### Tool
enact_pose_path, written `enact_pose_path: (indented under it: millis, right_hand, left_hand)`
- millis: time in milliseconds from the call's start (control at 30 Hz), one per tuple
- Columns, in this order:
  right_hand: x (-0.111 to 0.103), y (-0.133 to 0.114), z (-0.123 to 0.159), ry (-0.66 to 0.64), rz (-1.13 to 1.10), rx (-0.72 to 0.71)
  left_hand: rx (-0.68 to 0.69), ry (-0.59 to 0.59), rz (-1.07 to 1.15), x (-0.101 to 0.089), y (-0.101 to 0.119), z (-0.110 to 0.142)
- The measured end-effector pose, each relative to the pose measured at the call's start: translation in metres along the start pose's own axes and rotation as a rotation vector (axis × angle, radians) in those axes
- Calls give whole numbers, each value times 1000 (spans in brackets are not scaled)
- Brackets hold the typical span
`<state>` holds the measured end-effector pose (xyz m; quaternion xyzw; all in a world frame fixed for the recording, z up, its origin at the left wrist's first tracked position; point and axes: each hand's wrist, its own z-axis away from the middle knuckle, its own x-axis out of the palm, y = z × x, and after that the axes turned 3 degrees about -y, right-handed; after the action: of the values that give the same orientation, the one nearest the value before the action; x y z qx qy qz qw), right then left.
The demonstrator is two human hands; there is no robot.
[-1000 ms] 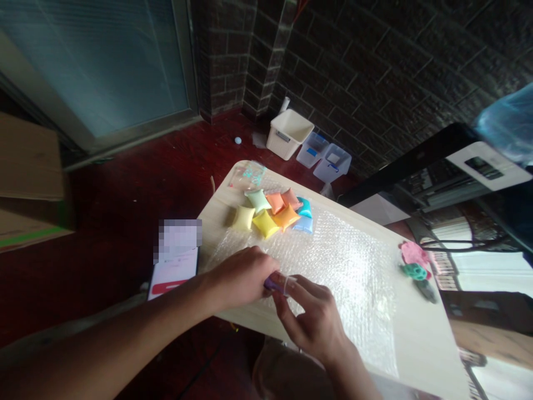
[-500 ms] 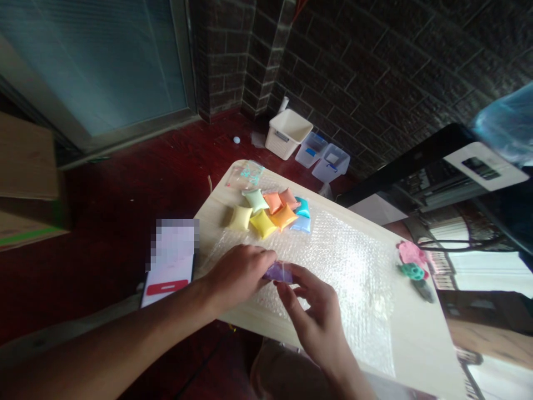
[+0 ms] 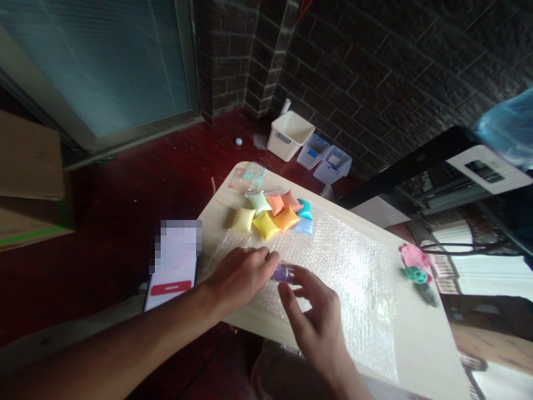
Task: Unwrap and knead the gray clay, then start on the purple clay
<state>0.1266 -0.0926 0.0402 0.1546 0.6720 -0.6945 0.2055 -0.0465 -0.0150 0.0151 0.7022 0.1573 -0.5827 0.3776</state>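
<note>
A small purple packet in clear plastic is held between my two hands, above the bubble wrap. My left hand is closed on its left end, the fingers partly covering it. At the right end, my right hand pinches the clear edge with thumb and fingers. Beyond my hands lie several soft, pillow-shaped packets, among them a yellow packet, an orange packet, a pale green packet and a light blue packet.
Bubble wrap covers much of the wooden table. A clear printed bag lies at the far corner. Pink and green lumps sit at the right edge. A phone stands at the left. Bins are on the floor.
My left hand has shifted slightly right over the purple packet, so less of the purple shows. Both hands keep hold of it. The whole view has drifted a little.
</note>
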Motion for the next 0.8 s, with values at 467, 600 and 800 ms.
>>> enact_pose_path:
  millis: [467, 600, 800]
  right_hand:
    - [-3, 0, -2, -73, 19, -40]
    - [0, 3, -3, -133, -88, -79]
    - [-1, 8, -6, -164, 231, -144]
  left_hand:
    - [-13, 89, 11, 7, 2, -1]
    - [-90, 77, 111, 10, 2, -4]
    - [-18, 75, 239, 10, 0, -4]
